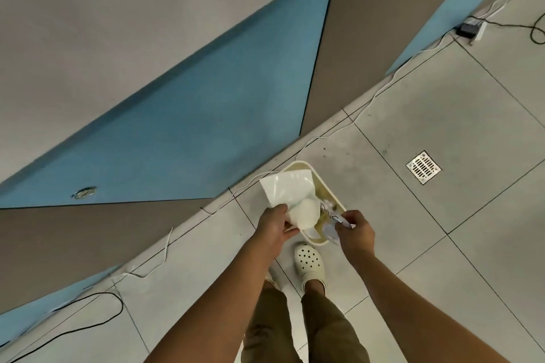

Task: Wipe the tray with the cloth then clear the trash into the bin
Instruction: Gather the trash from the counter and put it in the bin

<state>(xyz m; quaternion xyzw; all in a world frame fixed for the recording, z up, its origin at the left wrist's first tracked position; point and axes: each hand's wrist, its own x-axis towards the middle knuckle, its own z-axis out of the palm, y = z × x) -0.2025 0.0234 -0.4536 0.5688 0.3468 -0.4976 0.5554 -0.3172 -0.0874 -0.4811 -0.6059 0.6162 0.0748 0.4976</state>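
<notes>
A cream rectangular bin [326,187] stands on the tiled floor by the wall, right in front of my feet. My left hand [272,224] grips a glossy white tray [284,188], tilted over the bin's left side, together with a bunched pale cloth [303,214]. My right hand [356,230] hovers over the bin's near right corner and pinches a crumpled clear wrapper [332,230]. More bits of trash [329,206] lie inside the bin, partly hidden by the tray and cloth.
My foot in a cream perforated clog [309,262] stands just short of the bin. A metal floor drain [423,167] is to the right. White and black cables [165,253] run along the wall base, and a power adapter [469,29] sits at the far right.
</notes>
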